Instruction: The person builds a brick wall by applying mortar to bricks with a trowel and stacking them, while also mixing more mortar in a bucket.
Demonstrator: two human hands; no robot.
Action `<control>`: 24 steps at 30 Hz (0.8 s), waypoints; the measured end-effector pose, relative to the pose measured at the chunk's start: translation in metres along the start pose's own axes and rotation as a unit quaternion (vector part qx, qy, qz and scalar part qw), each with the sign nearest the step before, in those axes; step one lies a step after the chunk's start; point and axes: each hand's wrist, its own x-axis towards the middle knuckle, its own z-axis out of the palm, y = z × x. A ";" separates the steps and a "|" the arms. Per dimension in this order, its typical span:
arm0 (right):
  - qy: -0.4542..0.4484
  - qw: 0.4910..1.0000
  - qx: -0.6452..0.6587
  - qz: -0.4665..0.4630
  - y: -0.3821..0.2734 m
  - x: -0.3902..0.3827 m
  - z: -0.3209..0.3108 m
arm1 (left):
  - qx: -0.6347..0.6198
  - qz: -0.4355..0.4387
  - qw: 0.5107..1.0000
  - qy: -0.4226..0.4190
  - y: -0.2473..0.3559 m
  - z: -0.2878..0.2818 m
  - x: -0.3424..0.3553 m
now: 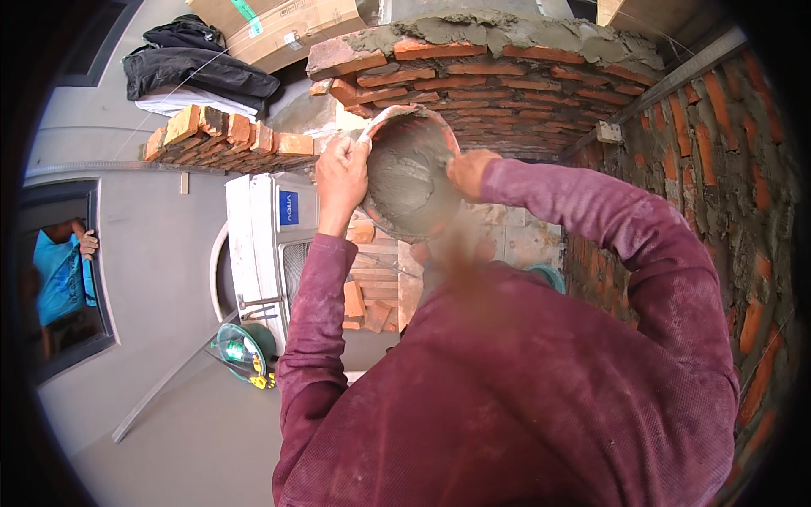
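Observation:
A round bucket (pixel 404 221) with a mortar-crusted, reddish rim is held up in front of me, its mouth toward me. Wet grey mortar (pixel 405 179) lies inside, heaped in the middle. My left hand (pixel 341 176) is closed over the bucket's left rim, thumb near the top edge. At the right rim my right hand (pixel 470 172) is closed in a fist; whatever it grips is hidden by the fingers and slight blur. Just beyond the bucket rises a curved brick wall (pixel 481 89) with a thick bed of mortar (pixel 507 32) along its top.
A rough brick wall (pixel 701 186) with smeared mortar stands close on my right. Stacked bricks (pixel 211 135) sit at far left, loose bricks (pixel 363 306) below. A white air-conditioner unit (pixel 258 253) and green bucket (pixel 245 348) stand left. A person in blue (pixel 63 270) appears in the window.

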 end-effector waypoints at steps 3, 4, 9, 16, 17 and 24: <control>-0.061 0.997 0.043 -0.023 -0.011 -0.016 0.013 | -0.017 -0.016 1.000 0.000 -0.002 -0.008 -0.004; -0.018 0.998 0.056 -0.029 -0.012 -0.020 0.023 | -0.022 -0.002 1.000 0.002 -0.006 -0.007 -0.005; 0.029 0.996 0.060 -0.065 -0.011 -0.065 -0.015 | -0.120 -0.056 0.991 -0.001 -0.026 -0.015 -0.026; -0.093 0.995 0.010 -0.045 0.013 -0.049 -0.031 | -0.162 -0.061 0.985 0.011 -0.015 -0.007 -0.031; -0.074 0.996 -0.044 -0.016 0.019 -0.043 -0.030 | -0.127 -0.049 0.991 0.002 -0.012 -0.005 -0.028; 0.158 0.953 -0.254 0.038 0.009 -0.038 -0.051 | -0.096 -0.059 0.993 0.024 -0.007 -0.003 -0.012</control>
